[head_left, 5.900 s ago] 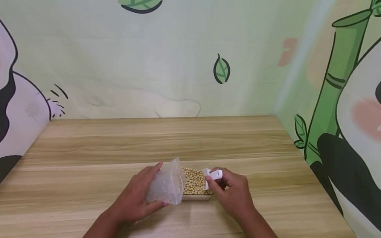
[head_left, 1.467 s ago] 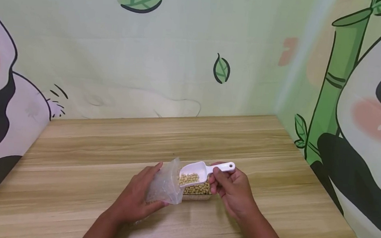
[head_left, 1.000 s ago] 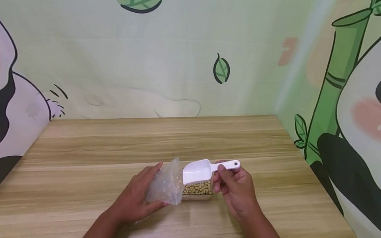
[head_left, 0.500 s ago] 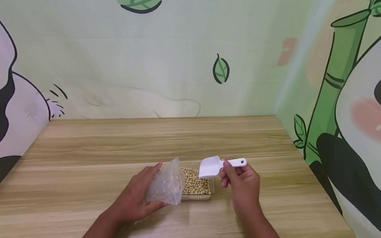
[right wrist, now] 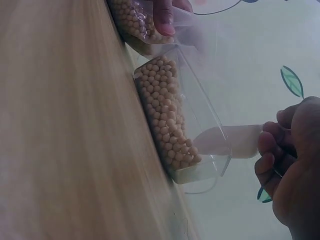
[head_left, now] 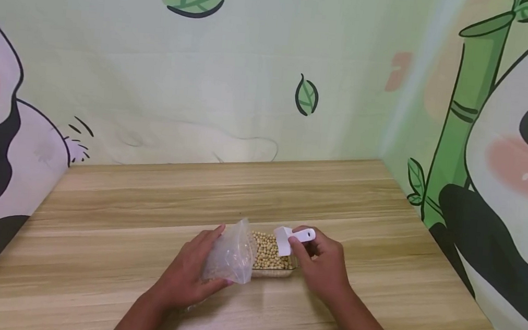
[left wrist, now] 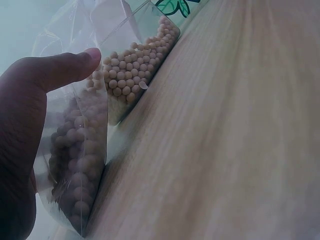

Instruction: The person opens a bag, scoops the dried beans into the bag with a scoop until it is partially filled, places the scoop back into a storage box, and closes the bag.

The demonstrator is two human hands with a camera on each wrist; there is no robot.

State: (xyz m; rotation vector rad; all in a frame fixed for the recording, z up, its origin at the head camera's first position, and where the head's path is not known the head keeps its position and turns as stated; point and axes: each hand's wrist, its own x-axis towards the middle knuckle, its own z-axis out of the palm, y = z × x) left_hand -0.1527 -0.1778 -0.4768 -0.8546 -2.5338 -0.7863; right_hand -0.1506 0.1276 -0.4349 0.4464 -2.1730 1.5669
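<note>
My left hand (head_left: 185, 276) grips a clear plastic bag (head_left: 231, 259) at its open mouth, fingers and thumb around its sides. Pale round beans (left wrist: 77, 165) fill the lower part of the bag in the left wrist view. Right beside the mouth stands a clear rectangular box (right wrist: 200, 105) holding many similar beans (head_left: 267, 252). A white scoop (head_left: 283, 241) is pinched by its handle in my right hand (head_left: 328, 267). Its blade dips into the right end of the box, seen through the clear wall in the right wrist view.
Everything stands on a wood-grain table (head_left: 147, 202). Behind it hangs a pale green backdrop (head_left: 234, 78) printed with leaves, and cartoon pandas flank both sides.
The scoop carried beans to the bag's mouth and tipped there. It then drew back up to the right, and has now come down into the box's right end. The left hand stays put.
</note>
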